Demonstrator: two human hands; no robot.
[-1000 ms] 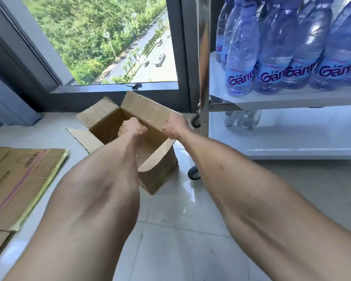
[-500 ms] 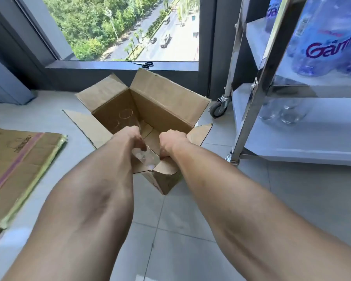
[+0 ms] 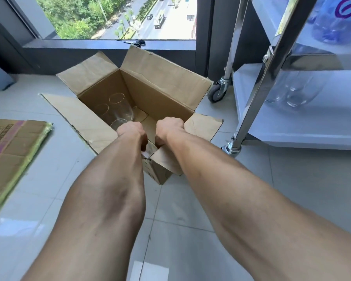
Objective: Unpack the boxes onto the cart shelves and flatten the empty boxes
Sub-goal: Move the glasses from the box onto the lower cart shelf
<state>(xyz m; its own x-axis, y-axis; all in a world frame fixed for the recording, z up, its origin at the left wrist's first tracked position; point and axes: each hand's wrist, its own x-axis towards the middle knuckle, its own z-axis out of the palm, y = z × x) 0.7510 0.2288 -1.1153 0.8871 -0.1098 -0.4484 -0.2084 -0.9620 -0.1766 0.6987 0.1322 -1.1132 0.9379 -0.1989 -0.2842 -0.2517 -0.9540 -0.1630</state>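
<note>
Open cardboard box (image 3: 150,92) on the floor beside the cart (image 3: 276,63). Your left hand (image 3: 131,129) and right hand (image 3: 169,125) reach inside it near the clear glasses (image 3: 120,109); fingers hidden, so their hold cannot be told. Flattened cardboard (image 3: 12,151) lies left of the box.
</note>
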